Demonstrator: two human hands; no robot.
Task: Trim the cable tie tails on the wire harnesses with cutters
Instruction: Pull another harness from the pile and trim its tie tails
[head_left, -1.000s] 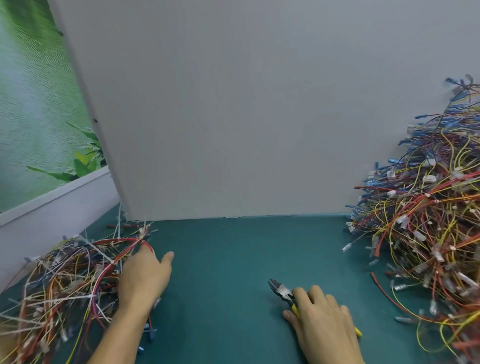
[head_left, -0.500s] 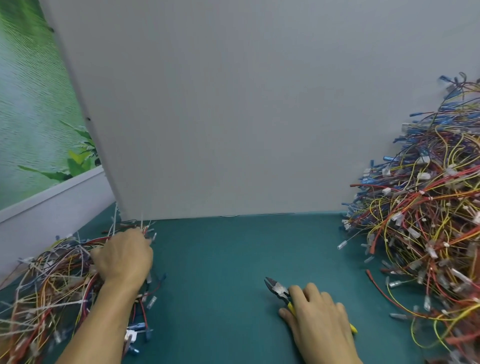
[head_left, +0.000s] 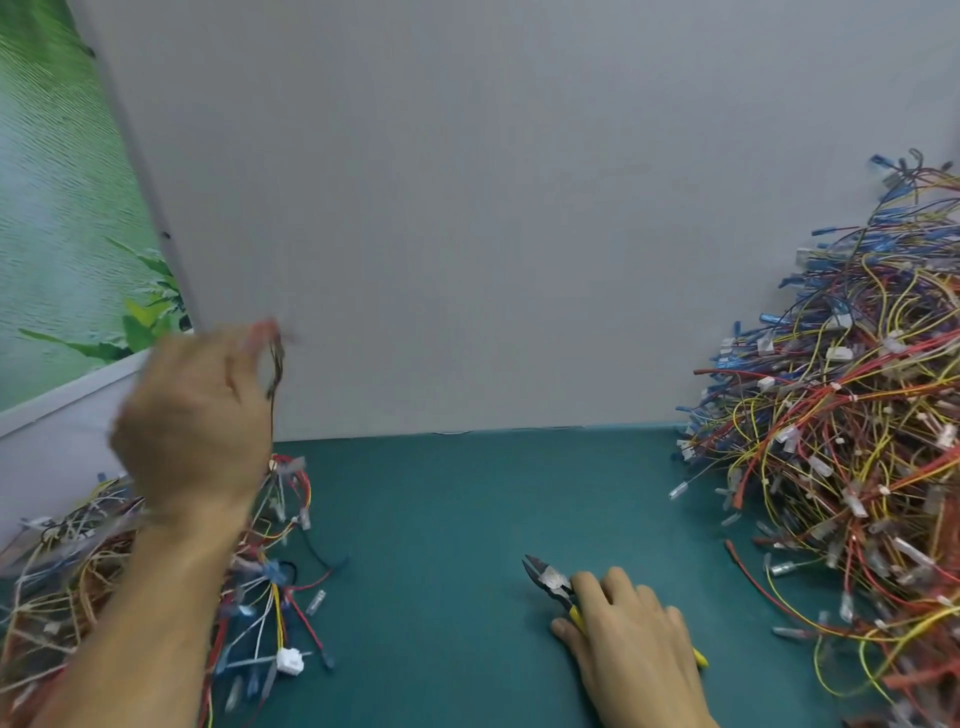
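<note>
The tabletop (head_left: 467, 545) is teal, the board (head_left: 519, 208) behind it pale grey. The poster (head_left: 52, 208) shows green leaves over rippled green-white water. The cutters (head_left: 550, 579) have yellow handles and a dull silver head. The right heap (head_left: 857, 467) mixes red, yellow and blue wires with white tags; the left heap (head_left: 62, 571) is red, orange, white and blue. The harness (head_left: 274, 364) in the left hand (head_left: 192, 415) blurs red and dark.

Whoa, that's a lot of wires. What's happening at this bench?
A person is working through wire harnesses to snip off cable tie tails. The left hand is raised above the pile on the left, pinching one harness that dangles from it, though motion blur hides the details. The right hand holds yellow-handled cutters low on the green mat, not yet at any tie. A much bigger pile sits on the right.
</note>
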